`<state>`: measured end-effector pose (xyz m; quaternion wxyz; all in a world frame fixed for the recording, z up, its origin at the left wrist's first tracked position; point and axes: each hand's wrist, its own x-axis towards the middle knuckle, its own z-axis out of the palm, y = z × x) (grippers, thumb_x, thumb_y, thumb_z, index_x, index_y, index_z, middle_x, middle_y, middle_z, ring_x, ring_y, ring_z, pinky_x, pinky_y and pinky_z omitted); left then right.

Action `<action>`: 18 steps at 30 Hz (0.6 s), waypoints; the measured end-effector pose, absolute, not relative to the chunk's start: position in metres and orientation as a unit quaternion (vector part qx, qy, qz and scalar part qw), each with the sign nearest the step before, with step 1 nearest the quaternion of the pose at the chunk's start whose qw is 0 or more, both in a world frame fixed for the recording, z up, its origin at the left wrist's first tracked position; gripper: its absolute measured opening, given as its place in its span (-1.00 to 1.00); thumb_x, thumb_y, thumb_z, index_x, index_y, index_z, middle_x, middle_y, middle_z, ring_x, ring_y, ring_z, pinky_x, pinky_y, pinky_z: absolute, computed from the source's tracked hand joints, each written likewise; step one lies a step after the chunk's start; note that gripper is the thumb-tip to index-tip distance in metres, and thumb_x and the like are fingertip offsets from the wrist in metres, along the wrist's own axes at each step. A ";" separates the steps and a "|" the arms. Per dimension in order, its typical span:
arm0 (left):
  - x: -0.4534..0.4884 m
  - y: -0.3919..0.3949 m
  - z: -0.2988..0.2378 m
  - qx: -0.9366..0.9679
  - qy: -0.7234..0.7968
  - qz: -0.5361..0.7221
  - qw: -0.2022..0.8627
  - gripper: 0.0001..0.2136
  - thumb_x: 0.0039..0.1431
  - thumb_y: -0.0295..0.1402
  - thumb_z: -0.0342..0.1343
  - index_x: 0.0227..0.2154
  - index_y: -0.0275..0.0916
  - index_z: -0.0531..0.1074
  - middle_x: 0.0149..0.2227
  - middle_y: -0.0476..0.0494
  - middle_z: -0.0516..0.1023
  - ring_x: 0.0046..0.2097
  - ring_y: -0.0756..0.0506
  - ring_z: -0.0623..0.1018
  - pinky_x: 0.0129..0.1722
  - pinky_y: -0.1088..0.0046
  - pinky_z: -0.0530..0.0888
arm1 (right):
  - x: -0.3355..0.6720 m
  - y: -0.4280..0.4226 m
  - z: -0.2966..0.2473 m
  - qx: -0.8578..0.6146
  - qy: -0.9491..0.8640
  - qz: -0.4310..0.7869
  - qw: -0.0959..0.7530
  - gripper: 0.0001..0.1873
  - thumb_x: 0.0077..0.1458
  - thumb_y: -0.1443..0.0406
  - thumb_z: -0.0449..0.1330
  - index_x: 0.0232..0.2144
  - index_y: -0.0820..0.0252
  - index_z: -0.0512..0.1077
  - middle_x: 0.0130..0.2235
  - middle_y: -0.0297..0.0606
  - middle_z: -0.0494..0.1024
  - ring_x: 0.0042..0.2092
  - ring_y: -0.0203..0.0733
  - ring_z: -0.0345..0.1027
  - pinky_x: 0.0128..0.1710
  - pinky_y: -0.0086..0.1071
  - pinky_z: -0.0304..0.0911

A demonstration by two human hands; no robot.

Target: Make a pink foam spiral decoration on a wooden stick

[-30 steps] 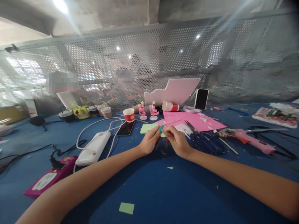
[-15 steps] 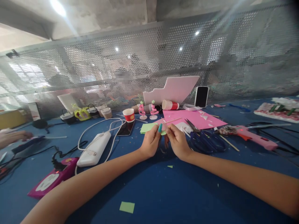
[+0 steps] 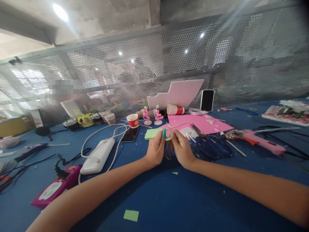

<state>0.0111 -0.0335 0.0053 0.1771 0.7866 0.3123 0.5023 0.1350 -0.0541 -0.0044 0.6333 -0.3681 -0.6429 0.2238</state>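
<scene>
My left hand (image 3: 155, 147) and my right hand (image 3: 181, 146) meet above the blue table, thumbs up and fingers curled in a pinch. Between them shows a small piece of paper (image 3: 167, 139), its green edge visible and the rest mostly hidden by my fingers. A teal cover (image 3: 164, 133) sits on the left thumb tip. Just behind lies a light green paper sheet (image 3: 152, 133). Scissors (image 3: 213, 146) with dark blue handles rest right of my right hand, near white paper scraps (image 3: 189, 132) and a pink sheet (image 3: 198, 123).
Two pink spiral ornaments (image 3: 158, 116) stand behind a phone (image 3: 130, 134) and a red paper cup (image 3: 132, 120). A white power bank (image 3: 98, 156) and purple power strip (image 3: 58, 186) are left. A pink glue gun (image 3: 263, 141) lies right. Green scrap (image 3: 131, 215) lies in front.
The pinkish part between my fingertips now shows narrower, and my hands have barely moved. At far left, another person's hand has left the dark blue tool there.
</scene>
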 end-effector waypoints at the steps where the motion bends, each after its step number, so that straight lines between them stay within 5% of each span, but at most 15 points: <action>1: 0.011 -0.033 0.006 0.783 0.316 0.504 0.180 -0.71 0.27 -0.14 -0.19 -0.49 -0.21 0.16 -0.59 0.06 0.23 -0.55 0.05 0.22 -0.53 0.50 0.21 | 0.135 -0.053 -0.005 -0.371 -0.642 0.224 0.633 -0.65 0.24 0.08 -0.06 -0.53 0.10 0.15 -0.64 -0.46 0.20 -0.61 -0.32 0.12 -0.60 -0.44 0.10; 4: 0.012 -0.031 0.005 0.766 0.329 0.501 0.232 -0.71 0.25 -0.13 -0.14 -0.48 -0.21 0.19 -0.59 0.06 0.22 -0.56 0.05 0.22 -0.55 0.50 0.21 | 0.135 -0.051 -0.007 -0.382 -0.634 0.239 0.629 -0.64 0.23 0.06 -0.06 -0.52 0.10 0.15 -0.63 -0.45 0.21 -0.60 -0.31 0.13 -0.61 -0.43 0.10; 11: 0.018 -0.015 -0.003 0.677 0.292 0.413 0.535 -0.69 0.13 -0.05 -0.02 -0.43 -0.23 0.23 -0.69 0.14 0.16 -0.70 0.09 0.13 -0.71 0.53 0.12 | 0.135 -0.046 -0.007 -0.369 -0.582 0.356 0.631 -0.54 0.14 -0.09 -0.04 -0.58 0.10 0.15 -0.70 -0.47 0.21 -0.69 -0.34 0.11 -0.73 -0.44 0.10; 18: 0.014 -0.017 0.001 0.752 0.374 0.458 0.290 -0.73 0.21 -0.21 -0.09 -0.55 -0.23 0.20 -0.61 0.08 0.22 -0.55 0.06 0.22 -0.56 0.52 0.17 | 0.133 -0.039 -0.009 -0.388 -0.550 0.501 0.544 -0.40 0.01 -0.21 -0.02 -0.67 0.15 0.22 -0.75 -0.37 0.30 -0.74 -0.33 0.15 -0.81 -0.45 0.04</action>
